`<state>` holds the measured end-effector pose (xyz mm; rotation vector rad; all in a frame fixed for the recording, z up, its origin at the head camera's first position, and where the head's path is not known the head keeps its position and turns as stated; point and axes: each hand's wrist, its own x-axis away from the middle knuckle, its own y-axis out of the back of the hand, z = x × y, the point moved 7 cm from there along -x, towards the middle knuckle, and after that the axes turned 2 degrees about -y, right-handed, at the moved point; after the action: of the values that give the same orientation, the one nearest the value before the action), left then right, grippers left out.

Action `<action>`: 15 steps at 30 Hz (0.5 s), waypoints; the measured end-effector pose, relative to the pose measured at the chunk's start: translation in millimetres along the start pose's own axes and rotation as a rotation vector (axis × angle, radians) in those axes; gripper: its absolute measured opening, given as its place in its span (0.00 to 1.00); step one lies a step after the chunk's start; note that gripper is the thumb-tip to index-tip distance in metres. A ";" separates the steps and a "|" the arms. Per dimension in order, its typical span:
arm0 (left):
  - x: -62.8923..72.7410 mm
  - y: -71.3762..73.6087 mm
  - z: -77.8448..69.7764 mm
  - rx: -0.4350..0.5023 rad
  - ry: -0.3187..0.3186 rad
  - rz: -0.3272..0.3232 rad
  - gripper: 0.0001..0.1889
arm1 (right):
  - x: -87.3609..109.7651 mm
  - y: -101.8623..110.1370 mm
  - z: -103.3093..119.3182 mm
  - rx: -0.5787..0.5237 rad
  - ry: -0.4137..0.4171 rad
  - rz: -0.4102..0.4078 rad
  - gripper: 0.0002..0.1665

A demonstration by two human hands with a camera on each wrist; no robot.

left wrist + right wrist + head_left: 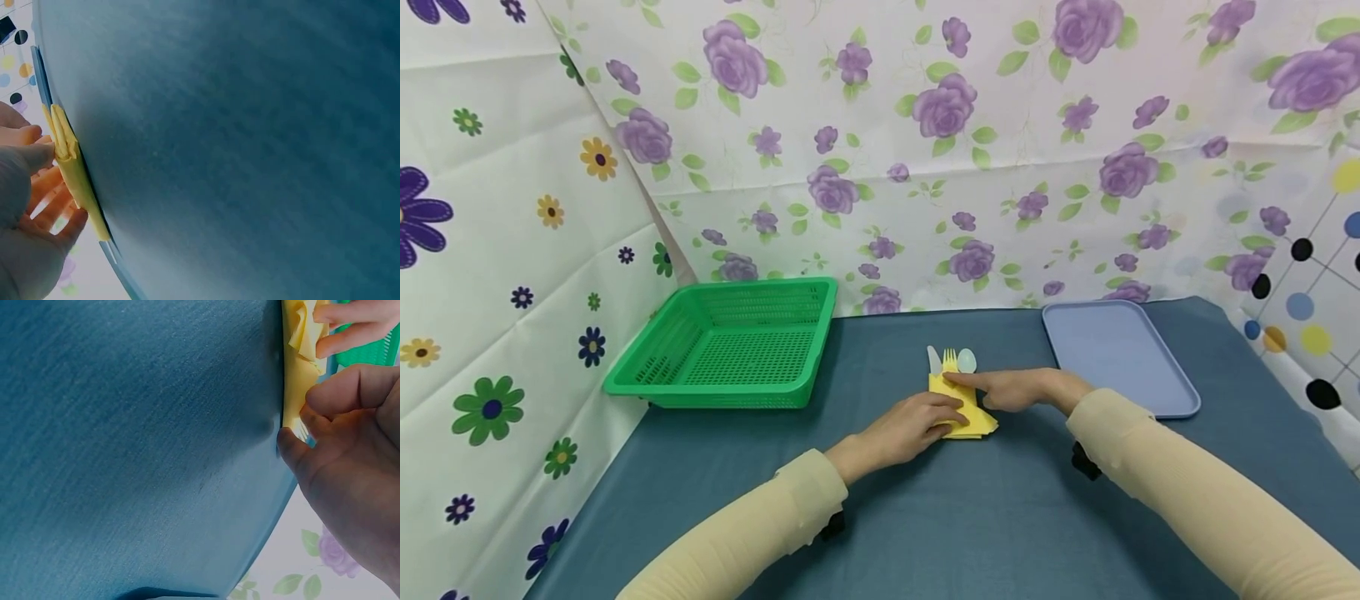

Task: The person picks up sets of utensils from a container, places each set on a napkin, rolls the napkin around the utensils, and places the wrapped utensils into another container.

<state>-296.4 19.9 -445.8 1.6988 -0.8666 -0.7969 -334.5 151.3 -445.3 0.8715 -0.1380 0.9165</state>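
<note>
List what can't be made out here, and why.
Head view: handles of the knife, fork and spoon, behind yellow napkin and right hand.
Head view: near-left corner of blue tray, behind right sleeve.
Right wrist view: most of left hand, cut off by frame edges.

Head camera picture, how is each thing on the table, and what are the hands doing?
Green basket, upright, open-topped
Tray, lying flat
Yellow napkin, folded
Knife, blade sticking out of the napkin
Fork, tines showing, rest hidden
Spoon, head showing, rest hidden
Left hand, resting on the napkin
Right hand, touching the napkin
</note>
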 end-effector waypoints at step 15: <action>2.1 -6.4 7.9 0.073 -0.080 0.084 0.21 | -2.5 -0.6 -2.6 -0.006 0.015 -0.005 0.47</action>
<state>-300.8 15.6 -454.2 1.6916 -1.0260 -0.7890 -336.2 151.3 -448.5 0.8592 -0.1255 0.9171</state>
